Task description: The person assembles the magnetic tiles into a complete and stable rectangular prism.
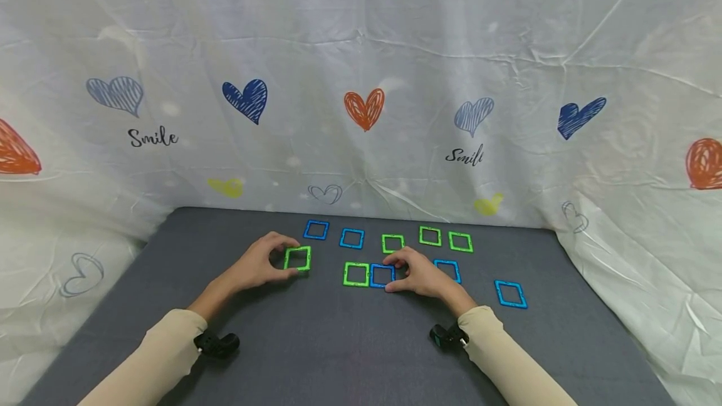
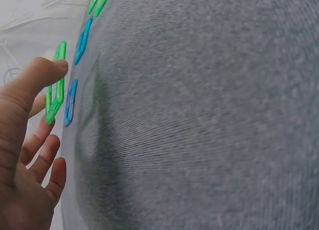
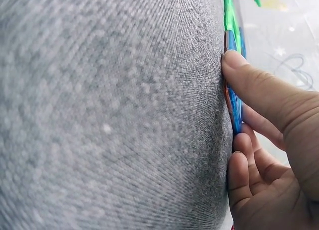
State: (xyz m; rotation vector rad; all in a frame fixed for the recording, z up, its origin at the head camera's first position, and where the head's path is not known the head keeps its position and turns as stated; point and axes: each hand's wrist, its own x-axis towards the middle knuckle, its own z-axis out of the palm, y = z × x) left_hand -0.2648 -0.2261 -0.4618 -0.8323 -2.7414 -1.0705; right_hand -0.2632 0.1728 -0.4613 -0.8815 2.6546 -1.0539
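Note:
Between thumb and fingers, my left hand (image 1: 264, 262) holds a green square frame (image 1: 298, 259) just above the cloth; the left wrist view shows this green frame (image 2: 61, 85) pinched near its edges. My right hand (image 1: 420, 273) pinches a blue square frame (image 1: 382, 275) by its top and bottom edges, low at the table surface. That blue frame lies edge to edge with another green square frame (image 1: 356, 274) on its left. In the right wrist view the thumb presses on the blue frame (image 3: 233, 108).
Behind the hands lie blue frames (image 1: 316, 230), (image 1: 352, 239) and green frames (image 1: 393, 244), (image 1: 430, 236), (image 1: 460, 242). More blue frames (image 1: 448, 271), (image 1: 511, 294) lie to the right. A dark grey cloth (image 1: 338, 343) covers the table; a printed white curtain (image 1: 304, 161) hangs behind.

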